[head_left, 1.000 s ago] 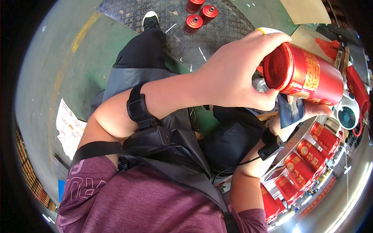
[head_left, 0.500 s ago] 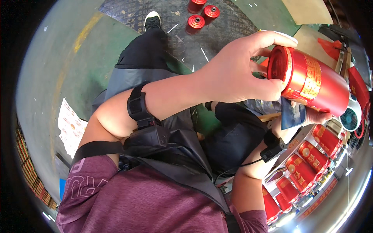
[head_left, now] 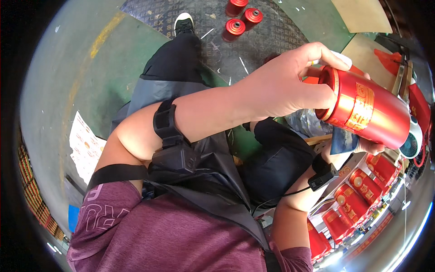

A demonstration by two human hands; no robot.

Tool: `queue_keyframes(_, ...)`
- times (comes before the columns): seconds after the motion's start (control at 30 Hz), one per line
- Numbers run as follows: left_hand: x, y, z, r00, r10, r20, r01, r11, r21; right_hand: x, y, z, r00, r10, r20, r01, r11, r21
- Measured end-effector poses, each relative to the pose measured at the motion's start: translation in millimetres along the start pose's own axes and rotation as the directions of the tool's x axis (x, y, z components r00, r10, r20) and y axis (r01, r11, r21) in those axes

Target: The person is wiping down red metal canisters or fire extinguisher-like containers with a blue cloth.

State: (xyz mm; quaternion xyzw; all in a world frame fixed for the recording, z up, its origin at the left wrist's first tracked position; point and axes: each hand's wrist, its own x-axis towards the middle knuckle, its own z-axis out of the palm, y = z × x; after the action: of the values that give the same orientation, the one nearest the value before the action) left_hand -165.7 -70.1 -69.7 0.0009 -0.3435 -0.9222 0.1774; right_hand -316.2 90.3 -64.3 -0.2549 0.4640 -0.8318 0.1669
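Note:
A red metal canister (head_left: 385, 111) with a gold patterned panel is held on its side at the right. My left hand (head_left: 294, 84) reaches across from the left and grips its near, rimmed end, thumb on the rim and fingers over the top. Something white (head_left: 343, 59) covers a fingertip of this hand. Below the canister, my right hand (head_left: 369, 146) supports it with fingers curled against its underside; most of that hand is hidden. A dark blue flat piece (head_left: 343, 140) lies between the right hand and the canister; its kind is unclear.
Three red canisters (head_left: 234, 28) stand on a dark board (head_left: 208, 56) ahead. Red and gold boxes (head_left: 351, 204) line the right side. A small fan (head_left: 411, 140) sits beyond the held canister. A printed sheet (head_left: 86, 147) lies at the left.
The canister has rolled slightly, its gold panel shifting downward. My left thumb and fingers have moved further over its end. The whole view has shifted a little.

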Motion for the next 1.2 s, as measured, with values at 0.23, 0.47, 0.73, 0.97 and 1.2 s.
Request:
queue_keyframes(0.23,-3,2,2,1.000,-0.010,-0.009,0.009,0.999,-0.049,8,-9,-1,0.973,0.067,0.222,-0.021,0.979,-0.205)
queue_keyframes(0.47,-4,1,1,1.000,0.001,0.013,-0.001,1.000,-0.003,18,8,-31,0.964,-0.112,0.241,0.096,0.992,0.078)
queue_keyframes(0.73,-1,2,-2,0.995,-0.076,0.068,0.077,0.997,-0.013,-3,2,20,0.989,-0.144,0.031,0.147,0.963,-0.225)
queue_keyframes(0.97,-1,7,4,0.988,-0.153,0.027,0.152,0.988,0.021,40,-5,-55,0.902,-0.180,0.392,0.196,0.981,-0.001)
queue_keyframes(1.2,-4,2,-3,0.955,-0.280,0.100,0.262,0.951,0.165,30,8,-31,0.855,-0.317,0.411,0.214,0.937,0.277)
